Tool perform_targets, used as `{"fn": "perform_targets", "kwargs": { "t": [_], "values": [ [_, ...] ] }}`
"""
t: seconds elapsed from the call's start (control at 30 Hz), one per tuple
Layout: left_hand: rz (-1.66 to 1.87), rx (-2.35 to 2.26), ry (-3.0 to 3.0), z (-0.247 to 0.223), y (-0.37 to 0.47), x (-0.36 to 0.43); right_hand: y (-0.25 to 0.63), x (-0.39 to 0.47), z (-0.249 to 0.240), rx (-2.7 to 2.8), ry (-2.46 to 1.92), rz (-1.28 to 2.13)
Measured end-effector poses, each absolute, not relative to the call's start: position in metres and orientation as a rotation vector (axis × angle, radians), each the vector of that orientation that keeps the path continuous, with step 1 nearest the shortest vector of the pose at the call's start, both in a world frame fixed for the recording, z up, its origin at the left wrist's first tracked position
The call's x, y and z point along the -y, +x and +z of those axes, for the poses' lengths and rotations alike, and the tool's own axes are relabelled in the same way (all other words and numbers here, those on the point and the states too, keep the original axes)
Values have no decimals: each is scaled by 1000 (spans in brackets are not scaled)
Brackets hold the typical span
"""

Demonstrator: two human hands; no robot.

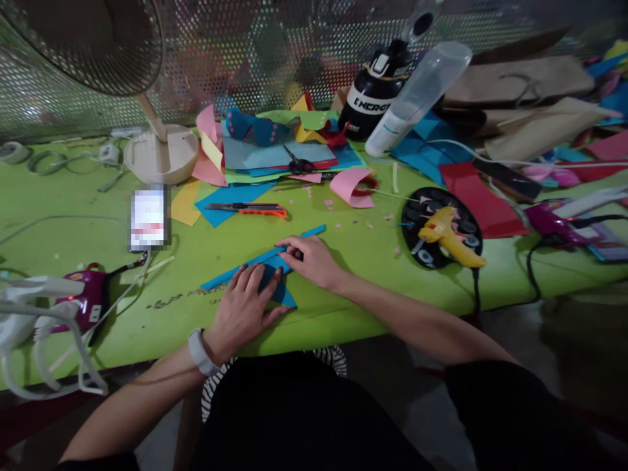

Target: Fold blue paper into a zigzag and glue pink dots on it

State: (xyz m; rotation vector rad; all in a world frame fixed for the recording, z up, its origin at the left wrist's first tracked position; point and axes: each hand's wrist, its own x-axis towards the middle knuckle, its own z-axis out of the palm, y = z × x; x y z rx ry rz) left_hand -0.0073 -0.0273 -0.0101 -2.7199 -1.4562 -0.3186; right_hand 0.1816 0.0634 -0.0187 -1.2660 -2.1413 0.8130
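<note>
A folded blue paper piece (284, 296) lies on the green table (343, 304) in front of me, with a long narrow blue strip (220, 280) along its far edge. My left hand (245, 304) rests over the paper, palm down, its fingers spread and pressing it to the table. At the strip's right part, my right hand (314, 261) is closed in a pinch on the blue paper. The fingers cover part of the fold. Beyond the hands lies an orange utility knife (260, 209) with its blade out.
A yellow glue gun (446, 235) sits on a round black tray (409, 216) at right. Scissors (298, 162) lie on stacked coloured paper (255, 156). A fan (161, 154), a phone (147, 219), a black bottle (363, 104), a clear bottle (422, 91) and power strips (86, 301) stand around.
</note>
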Motion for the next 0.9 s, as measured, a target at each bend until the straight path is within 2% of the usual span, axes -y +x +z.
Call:
{"fn": "perform_targets", "kwargs": {
  "t": [0.9],
  "values": [
    [-303,1465,-2693,-10,-7,28,181,-62,-20,2170,-1282,718]
  ]
}}
